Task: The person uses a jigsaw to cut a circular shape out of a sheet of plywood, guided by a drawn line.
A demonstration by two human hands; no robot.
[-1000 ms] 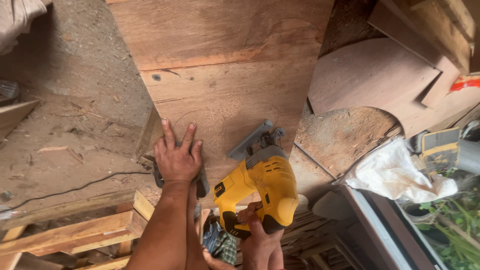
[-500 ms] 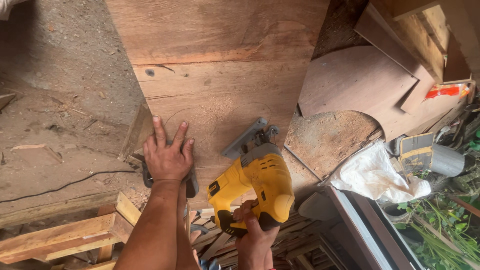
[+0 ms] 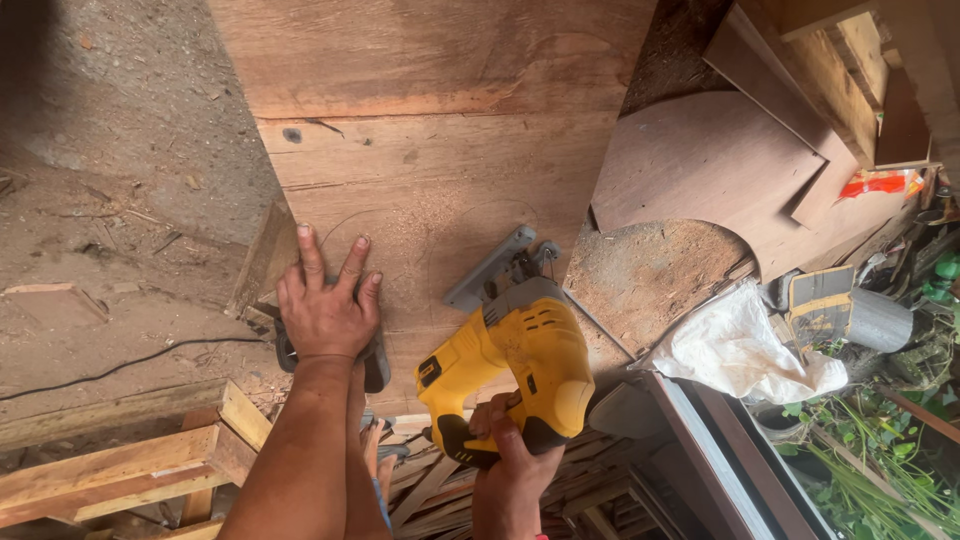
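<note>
Head view: I'm partway into sawing the broad brown wooden board [image 3: 430, 190], jigsaw set on it near its near edge.

My left hand [image 3: 325, 310] lies flat, fingers spread, pinning the board left of the faint curved pencil line; my right hand [image 3: 510, 455] is clenched around the handle of the yellow-and-black jigsaw [image 3: 510, 370], its grey shoe resting on the sawdust-strewn wood. I judge the next move calls for steady forward pressure along the curve, left hand clear of the blade.
</note>
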